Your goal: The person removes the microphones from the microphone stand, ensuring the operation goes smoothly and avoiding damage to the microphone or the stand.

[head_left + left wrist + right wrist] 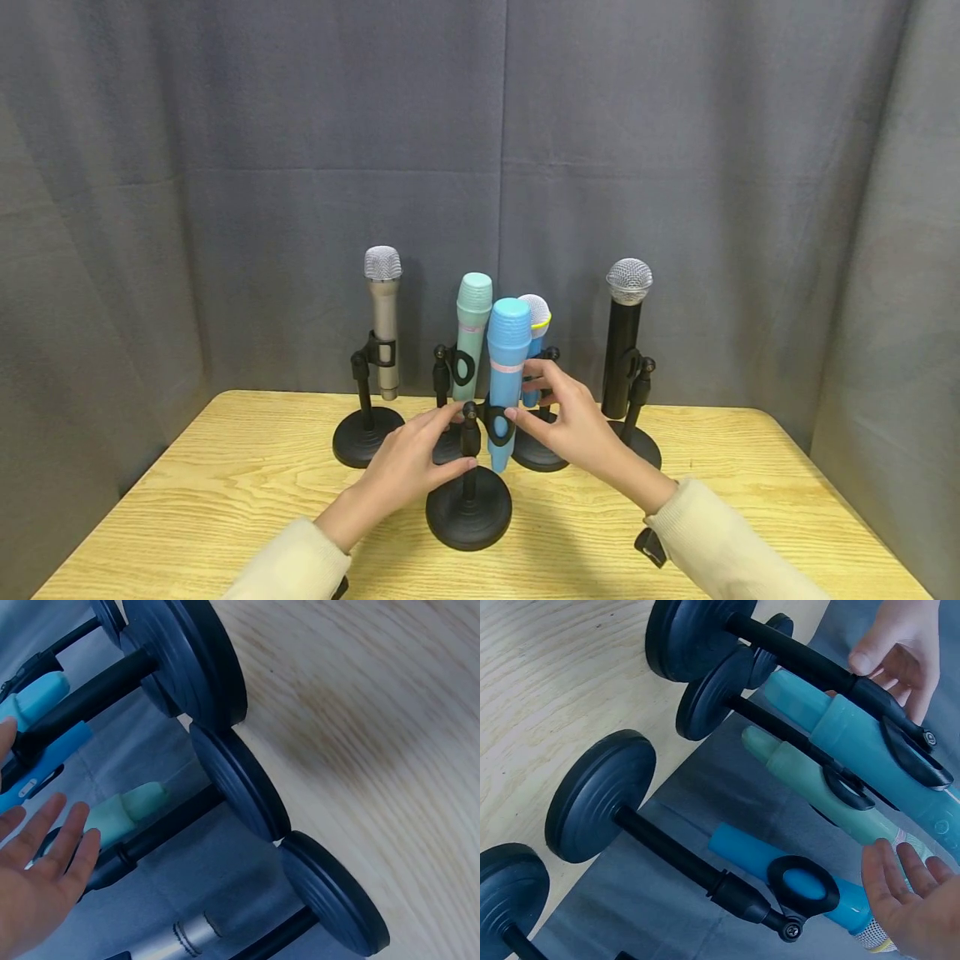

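A light blue microphone (505, 383) leans in the clip of the front black stand (468, 508). My left hand (412, 450) is beside that stand's pole, fingers spread apart in the left wrist view, thumb tip right at the pole in the head view. On the other side, my right hand (566, 417) has its fingers loosely bent near the microphone, thumb tip by the clip. In the right wrist view the right hand's fingers (900, 877) stand apart from the blue body. A mint green microphone (471, 333) sits in a stand just behind.
Behind are a champagne-coloured microphone (385, 325) at left, a blue microphone with a white mesh head (536, 315), and a black microphone (621, 350) at right, each in a black stand. A wooden table (247, 467) carries them; grey curtains (337, 125) hang around it.
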### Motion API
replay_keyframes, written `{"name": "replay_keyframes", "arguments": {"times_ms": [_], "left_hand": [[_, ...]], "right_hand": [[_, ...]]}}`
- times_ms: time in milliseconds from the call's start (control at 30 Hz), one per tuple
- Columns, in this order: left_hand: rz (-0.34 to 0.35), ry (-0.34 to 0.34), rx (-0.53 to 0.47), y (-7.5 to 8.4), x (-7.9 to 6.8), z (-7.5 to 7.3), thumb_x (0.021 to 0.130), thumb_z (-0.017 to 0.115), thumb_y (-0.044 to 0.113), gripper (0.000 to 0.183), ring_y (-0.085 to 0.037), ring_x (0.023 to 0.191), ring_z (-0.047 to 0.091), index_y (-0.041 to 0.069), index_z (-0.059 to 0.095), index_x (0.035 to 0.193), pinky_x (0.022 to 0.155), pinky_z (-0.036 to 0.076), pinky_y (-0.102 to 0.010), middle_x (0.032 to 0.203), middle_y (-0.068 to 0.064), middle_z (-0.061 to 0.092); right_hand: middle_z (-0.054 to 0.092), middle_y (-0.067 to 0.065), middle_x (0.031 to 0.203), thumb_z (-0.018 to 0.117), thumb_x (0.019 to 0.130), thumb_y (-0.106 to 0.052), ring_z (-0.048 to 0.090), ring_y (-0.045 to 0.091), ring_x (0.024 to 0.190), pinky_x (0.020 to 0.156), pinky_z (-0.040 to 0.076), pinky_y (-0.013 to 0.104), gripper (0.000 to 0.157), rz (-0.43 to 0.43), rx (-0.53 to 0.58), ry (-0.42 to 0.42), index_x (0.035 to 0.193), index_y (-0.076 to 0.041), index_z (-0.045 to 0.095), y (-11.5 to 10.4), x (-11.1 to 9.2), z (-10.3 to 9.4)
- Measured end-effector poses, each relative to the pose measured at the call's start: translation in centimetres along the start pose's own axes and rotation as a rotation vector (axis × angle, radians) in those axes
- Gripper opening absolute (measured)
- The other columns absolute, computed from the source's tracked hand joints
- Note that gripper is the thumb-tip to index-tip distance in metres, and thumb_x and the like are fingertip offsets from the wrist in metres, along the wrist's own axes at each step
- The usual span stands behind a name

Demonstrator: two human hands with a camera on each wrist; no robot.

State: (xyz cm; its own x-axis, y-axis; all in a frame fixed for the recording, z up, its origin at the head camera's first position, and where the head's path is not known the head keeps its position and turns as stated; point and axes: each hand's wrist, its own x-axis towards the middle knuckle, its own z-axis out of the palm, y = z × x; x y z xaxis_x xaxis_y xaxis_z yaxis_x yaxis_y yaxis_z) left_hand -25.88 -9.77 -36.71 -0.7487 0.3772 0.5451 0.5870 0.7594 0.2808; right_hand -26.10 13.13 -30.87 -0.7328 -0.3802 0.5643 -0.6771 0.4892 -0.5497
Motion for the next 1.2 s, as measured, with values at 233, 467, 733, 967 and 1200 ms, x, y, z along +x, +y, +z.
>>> {"name": "replay_keyframes", "arguments": {"times_ms": [233,467,733,967,1200], "left_hand": [[-0.011,-0.028,-0.144,-0.2,0.2,0.7,0.073,0.075,0.038,0.071,-0.017,0.096,0.064,0.012,0.045,0.132,0.081,0.051,-0.03,0.11,-0.002,0.063],[0.022,-0.026,-0.268,-0.3,0.3,1.5,0.072,0.077,0.027,0.063,-0.011,0.089,0.063,0.013,0.048,0.126,0.078,0.052,-0.025,0.102,0.0,0.063],[0.014,-0.025,-0.376,-0.1,0.1,2.1,0.073,0.076,0.017,0.049,-0.008,0.077,0.065,0.014,0.051,0.115,0.072,0.054,-0.028,0.092,0.002,0.065],[0.016,0.013,-0.406,0.1,-0.1,2.7,0.074,0.075,0.013,0.047,-0.01,0.074,0.066,0.011,0.052,0.114,0.068,0.055,-0.026,0.087,0.0,0.066],[0.0,0.027,-0.429,0.3,-0.1,2.8,0.075,0.074,0.009,0.044,-0.008,0.071,0.066,0.011,0.053,0.113,0.067,0.052,-0.017,0.085,0.0,0.067]], "right_hand": [[0.057,0.01,0.117,0.071,0.079,-0.018,0.059,0.023,0.102,0.079,0.052,0.039,0.053,0.012,0.009,0.03,0.124,-0.008,0.045,-0.6,0.5,0.1],[0.059,0.008,0.112,0.072,0.079,-0.019,0.059,0.019,0.099,0.081,0.051,0.039,0.052,0.02,0.059,0.057,0.123,-0.01,0.045,-1.0,1.1,0.2],[0.059,0.008,0.111,0.072,0.079,-0.018,0.059,0.02,0.099,0.082,0.05,0.037,0.053,0.043,0.116,0.067,0.123,-0.01,0.044,-1.3,1.4,0.4],[0.059,0.009,0.111,0.071,0.079,-0.012,0.06,0.02,0.097,0.082,0.05,0.038,0.051,0.057,0.168,0.078,0.123,-0.008,0.044,-1.4,1.6,0.5],[0.061,0.011,0.109,0.071,0.079,-0.01,0.06,0.022,0.095,0.082,0.05,0.042,0.05,0.049,0.193,0.094,0.122,-0.006,0.045,-1.4,1.7,0.5]]}}
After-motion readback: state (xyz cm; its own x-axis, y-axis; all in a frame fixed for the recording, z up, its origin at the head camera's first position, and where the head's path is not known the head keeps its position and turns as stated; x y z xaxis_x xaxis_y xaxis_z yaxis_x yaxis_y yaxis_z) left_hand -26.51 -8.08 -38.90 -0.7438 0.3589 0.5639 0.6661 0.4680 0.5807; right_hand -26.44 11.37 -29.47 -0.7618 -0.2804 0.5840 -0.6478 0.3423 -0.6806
